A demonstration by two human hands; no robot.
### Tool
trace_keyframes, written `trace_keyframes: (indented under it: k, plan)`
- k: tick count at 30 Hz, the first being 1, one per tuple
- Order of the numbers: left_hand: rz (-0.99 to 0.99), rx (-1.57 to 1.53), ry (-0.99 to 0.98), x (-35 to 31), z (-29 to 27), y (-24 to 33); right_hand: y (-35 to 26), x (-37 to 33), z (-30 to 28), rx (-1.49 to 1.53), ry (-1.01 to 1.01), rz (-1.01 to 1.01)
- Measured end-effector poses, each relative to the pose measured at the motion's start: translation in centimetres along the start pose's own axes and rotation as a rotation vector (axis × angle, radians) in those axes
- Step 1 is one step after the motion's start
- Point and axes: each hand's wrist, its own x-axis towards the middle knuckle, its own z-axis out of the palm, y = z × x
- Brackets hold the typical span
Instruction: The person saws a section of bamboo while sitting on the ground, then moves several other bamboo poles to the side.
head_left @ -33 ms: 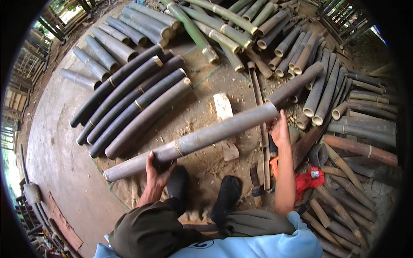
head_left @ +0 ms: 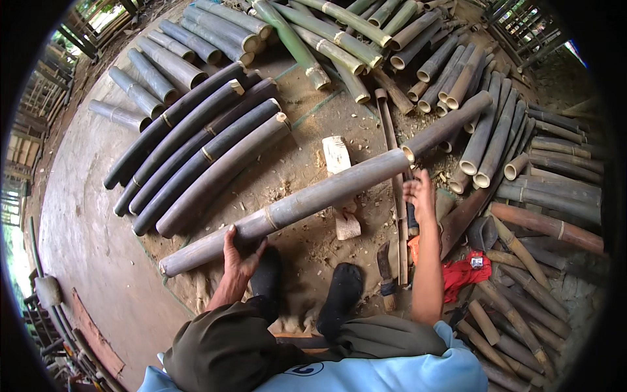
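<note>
Lower centre, the left hand [head_left: 240,266] grips the long bamboo tube [head_left: 304,205] from below. Right of centre, the right hand [head_left: 421,196] has come away, fingers spread and holding nothing, so the left seems to steady it alone. The tube's upper end sits further left than earlier; whether the pale rim there belongs to it or the bamboo pole [head_left: 450,122] behind is unclear.

Bamboo pole [head_left: 284,212]: one long round length, grey-brown, weathered, unsplit; single node ring [head_left: 269,217] near mid-length; far end cut to a pale rim. Slants from near left to far right in front of the person; nearer half gripped by left hand [head_left: 240,258], thumb over it; right hand [head_left: 420,196] open just below far end, contact unclear
</note>
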Motion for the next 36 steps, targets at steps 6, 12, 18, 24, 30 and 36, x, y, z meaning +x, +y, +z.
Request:
trace_keyframes:
  k: [6, 12, 18, 24, 30, 36]
  plan:
    - [-0.184, 0.579, -0.175, -1.2, 2.3, -3.0, 6.8, -5.5, -3.6, -1.492, 0.366, -0.319]
    - [1.235, 1.916, -0.438, -5.6, 9.9, -2.0, 6.2, -7.1, -1.0, -1.474, 0.396, -0.281]
    - [1.047, 2.237, -0.381, 1.1, 9.6, -1.1, 10.1, -5.6, -4.4, -1.500, 0.341, -0.516]
    - [0.932, 2.099, -0.378, -2.3, 12.5, 1.6, 6.9, -6.3, -7.5, -0.830, 0.470, -0.361]
    - [0.996, 2.120, -0.338, -3.2, 11.9, 2.6, -1.3, -15.0, -4.4, 0.010, 0.375, 0.097]
    - [0.981, 2.118, -0.572, 0.3, 11.3, 0.3, -0.1, -16.1, -8.0, -0.291, 0.375, -0.455]
